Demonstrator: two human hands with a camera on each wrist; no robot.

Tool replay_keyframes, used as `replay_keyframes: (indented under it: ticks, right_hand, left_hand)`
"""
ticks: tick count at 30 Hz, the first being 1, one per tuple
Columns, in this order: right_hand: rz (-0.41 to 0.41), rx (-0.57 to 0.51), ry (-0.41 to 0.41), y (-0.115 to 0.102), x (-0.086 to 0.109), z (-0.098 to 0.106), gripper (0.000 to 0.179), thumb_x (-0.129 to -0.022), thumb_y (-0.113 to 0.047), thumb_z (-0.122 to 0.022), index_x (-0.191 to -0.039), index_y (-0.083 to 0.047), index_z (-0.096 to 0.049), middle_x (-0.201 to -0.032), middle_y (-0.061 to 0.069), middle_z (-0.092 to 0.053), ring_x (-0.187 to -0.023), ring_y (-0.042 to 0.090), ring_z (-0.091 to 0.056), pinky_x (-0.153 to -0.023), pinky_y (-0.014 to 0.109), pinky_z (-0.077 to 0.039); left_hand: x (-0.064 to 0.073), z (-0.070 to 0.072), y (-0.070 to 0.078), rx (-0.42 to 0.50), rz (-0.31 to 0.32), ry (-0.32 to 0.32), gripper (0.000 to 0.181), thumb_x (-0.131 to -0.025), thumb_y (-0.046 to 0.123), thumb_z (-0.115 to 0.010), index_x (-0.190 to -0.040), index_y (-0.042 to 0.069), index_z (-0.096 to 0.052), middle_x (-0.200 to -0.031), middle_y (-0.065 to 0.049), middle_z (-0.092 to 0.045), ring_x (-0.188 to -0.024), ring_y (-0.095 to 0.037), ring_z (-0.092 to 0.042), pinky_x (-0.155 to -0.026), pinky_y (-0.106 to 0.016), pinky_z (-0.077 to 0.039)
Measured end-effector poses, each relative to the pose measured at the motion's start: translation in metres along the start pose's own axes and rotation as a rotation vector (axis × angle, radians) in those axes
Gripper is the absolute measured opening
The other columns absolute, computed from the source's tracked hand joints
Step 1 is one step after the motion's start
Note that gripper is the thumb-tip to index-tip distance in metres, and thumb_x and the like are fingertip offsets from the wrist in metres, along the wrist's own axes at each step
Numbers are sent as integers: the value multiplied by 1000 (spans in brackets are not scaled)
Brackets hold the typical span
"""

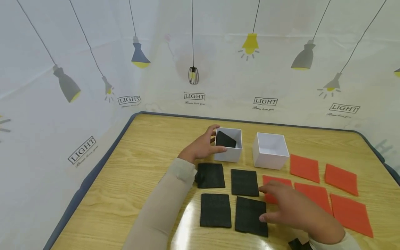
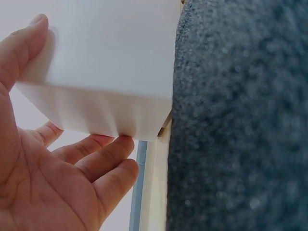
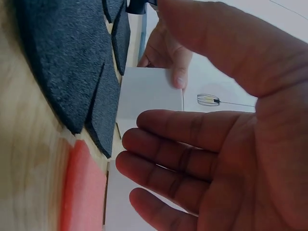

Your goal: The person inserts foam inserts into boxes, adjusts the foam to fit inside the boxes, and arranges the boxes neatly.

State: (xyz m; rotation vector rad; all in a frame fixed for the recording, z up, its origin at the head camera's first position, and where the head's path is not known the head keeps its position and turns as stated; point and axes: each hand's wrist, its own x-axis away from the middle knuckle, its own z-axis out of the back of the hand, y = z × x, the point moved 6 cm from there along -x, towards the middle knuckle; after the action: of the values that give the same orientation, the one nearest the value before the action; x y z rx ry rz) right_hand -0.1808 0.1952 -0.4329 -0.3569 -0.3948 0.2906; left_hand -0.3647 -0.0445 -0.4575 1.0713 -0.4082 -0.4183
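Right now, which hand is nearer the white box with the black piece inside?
Left. Your left hand holds that white box at its left side; your right hand is apart, nearer you and to the right.

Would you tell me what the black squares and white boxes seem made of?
Black squares: probably foam or felt, matte; grainy surface in the right wrist view.
White boxes: perhaps plastic or coated card, smooth; their faces look even and edges crisp.

We read framed "LIGHT" labels (image 1: 194,96), with script (image 1: 194,103) ending "love you" beneath, printed on the lamp-patterned white sheet (image 1: 222,21).
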Motion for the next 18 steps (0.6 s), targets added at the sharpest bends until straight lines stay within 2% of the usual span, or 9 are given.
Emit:
replay_keyframes:
  ticks: [10,18]
  right_hand:
    - [-52,42,-46,-4,-4,-8,87,-66,-54,-98,-136,-11,-68,-137,8,-64,-119,27,-61,-103,59,-53]
    - [-9,89,-27,-7,-3,-14,80,-62,-51,-100,-126,-12,-72,-124,2,-64,-105,18,-61,-95,48,-56]
  left_hand:
    - [0,1,1,-11,-3,1,105,-95,38,-81,-170,26,-9,-174,-13,-21,-159,-34,-28,-124,-56,-33]
    - [-1,1,0,-22,1,3,104,-95,39,-81,-170,27,-9,-174,-14,-20,-159,-35,-29,-123,-56,-34]
